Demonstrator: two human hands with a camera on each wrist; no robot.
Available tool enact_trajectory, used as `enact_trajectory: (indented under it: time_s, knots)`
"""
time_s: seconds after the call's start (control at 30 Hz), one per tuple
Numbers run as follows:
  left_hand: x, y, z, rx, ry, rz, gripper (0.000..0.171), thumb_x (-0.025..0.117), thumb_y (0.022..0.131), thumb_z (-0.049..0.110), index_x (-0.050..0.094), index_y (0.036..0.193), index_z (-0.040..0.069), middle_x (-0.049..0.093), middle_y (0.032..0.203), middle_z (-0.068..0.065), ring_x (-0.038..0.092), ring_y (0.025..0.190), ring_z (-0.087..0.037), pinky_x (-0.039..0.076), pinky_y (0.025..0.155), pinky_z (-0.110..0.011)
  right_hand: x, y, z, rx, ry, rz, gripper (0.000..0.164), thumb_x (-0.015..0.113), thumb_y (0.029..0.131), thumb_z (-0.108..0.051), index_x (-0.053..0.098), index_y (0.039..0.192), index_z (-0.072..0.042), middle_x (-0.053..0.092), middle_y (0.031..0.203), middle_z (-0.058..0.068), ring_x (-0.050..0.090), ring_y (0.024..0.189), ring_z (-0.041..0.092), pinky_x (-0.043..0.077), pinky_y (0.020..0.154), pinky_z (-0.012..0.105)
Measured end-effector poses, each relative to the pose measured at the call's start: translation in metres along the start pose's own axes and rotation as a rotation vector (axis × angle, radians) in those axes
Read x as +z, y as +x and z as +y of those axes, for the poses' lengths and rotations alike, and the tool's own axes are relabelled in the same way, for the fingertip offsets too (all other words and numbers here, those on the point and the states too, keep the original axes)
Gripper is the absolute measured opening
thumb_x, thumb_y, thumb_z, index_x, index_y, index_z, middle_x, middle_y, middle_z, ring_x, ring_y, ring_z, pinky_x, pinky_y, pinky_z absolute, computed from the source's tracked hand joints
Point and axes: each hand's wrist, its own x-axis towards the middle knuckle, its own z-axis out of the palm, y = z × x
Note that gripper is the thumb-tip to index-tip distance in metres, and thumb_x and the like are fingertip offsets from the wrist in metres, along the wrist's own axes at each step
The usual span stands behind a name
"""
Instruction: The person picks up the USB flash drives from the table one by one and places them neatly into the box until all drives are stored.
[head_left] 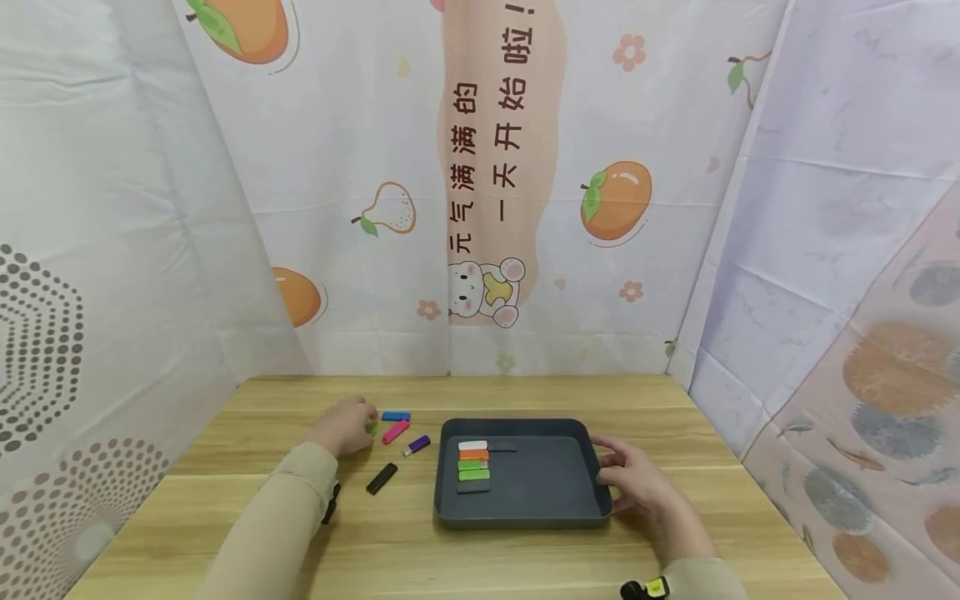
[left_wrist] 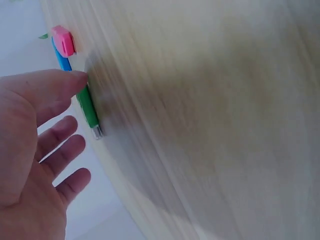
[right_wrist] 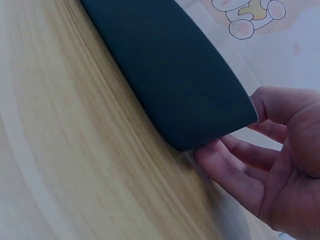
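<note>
My left hand is at the left of the wooden table. In the left wrist view, its thumb and index finger pinch one end of a green USB stick, whose metal plug points away; the other fingers are loosely bent. Close by lie a blue USB stick and a pink one. My right hand holds the right wall of a dark grey tray, index finger bent at the rim and thumb low on the outside. Inside the tray's left part, white, orange, green and dark sticks lie in a column.
Between the left hand and the tray lie a purple USB stick with a metal plug and a black one. Another dark stick is in the tray beside the white one. Printed curtains hang behind the table and at both sides.
</note>
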Motion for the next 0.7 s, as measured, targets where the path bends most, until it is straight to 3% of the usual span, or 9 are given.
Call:
enact_trajectory:
  time_s: [0.13, 0.37, 0.7]
  knots:
    - [-0.003, -0.003, -0.004, 0.028, 0.015, 0.001, 0.041, 0.079, 0.082, 0.008, 0.069, 0.121, 0.002, 0.059, 0.127, -0.020, 0.055, 0.117, -0.042, 0.044, 0.099, -0.060, 0.000, 0.000, -0.001, 0.000, 0.000, 0.001, 0.078, 0.060, 0.085, 0.008, 0.033, 0.157, -0.003, 0.051, 0.129, 0.032, 0.064, 0.094, 0.034, 0.058, 0.062, 0.057]
    - [-0.007, -0.008, -0.009, -0.023, -0.033, -0.057, 0.037, 0.074, 0.083, 0.001, 0.069, 0.120, 0.001, 0.063, 0.122, -0.018, 0.061, 0.105, -0.033, 0.049, 0.093, -0.055, 0.005, -0.001, -0.010, -0.022, -0.112, 0.040, 0.076, 0.062, 0.083, 0.009, 0.039, 0.154, -0.003, 0.052, 0.129, 0.032, 0.066, 0.084, 0.032, 0.058, 0.057, 0.054]
    - [-0.003, -0.004, -0.018, -0.027, -0.042, -0.046, 0.029, 0.073, 0.083, 0.000, 0.072, 0.112, 0.001, 0.066, 0.111, -0.016, 0.062, 0.105, -0.034, 0.048, 0.096, -0.056, 0.013, -0.002, -0.019, -0.017, -0.204, 0.086, 0.073, 0.061, 0.080, 0.013, 0.045, 0.151, -0.002, 0.054, 0.128, 0.031, 0.065, 0.076, 0.030, 0.057, 0.054, 0.049]
